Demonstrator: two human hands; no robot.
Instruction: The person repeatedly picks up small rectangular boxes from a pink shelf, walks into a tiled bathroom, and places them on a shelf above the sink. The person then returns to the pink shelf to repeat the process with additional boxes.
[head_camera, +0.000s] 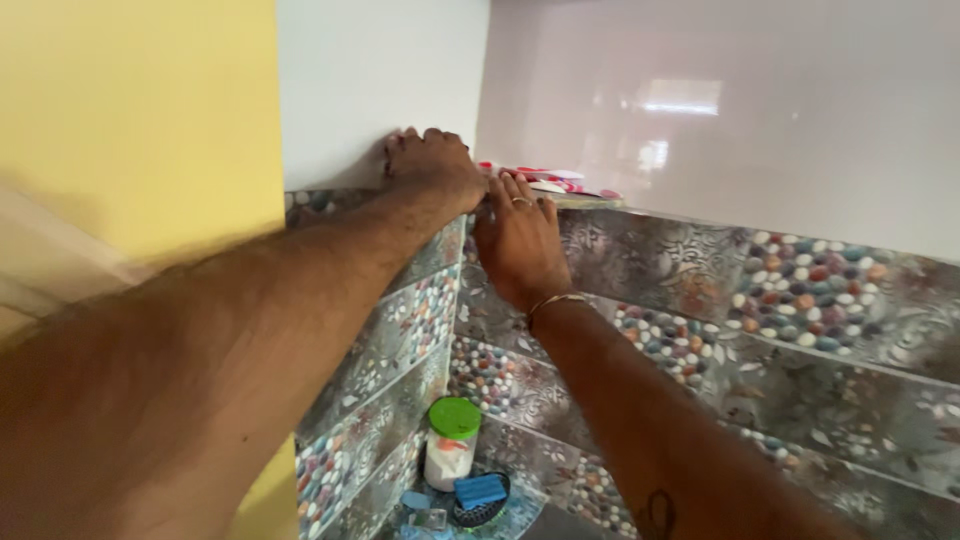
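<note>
Left hand (432, 165) left of right hand (517, 238), touching.

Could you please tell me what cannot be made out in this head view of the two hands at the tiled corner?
- Left hand: its fingertips press the white tile; the palm side is hidden.
- Right hand: it covers whatever lies beneath it.
- Red-and-white item on the ledge: mostly hidden behind the right hand, kind unclear.
- Green-lidded jar and blue block: small, details unreadable.
- Left forearm: blurred, cut by the frame edge.

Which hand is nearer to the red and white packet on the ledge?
Right. The right hand has its fingertips at the red and white packet, just beside it; contact is unclear. The left hand rests farther left, at the wall corner.
</note>
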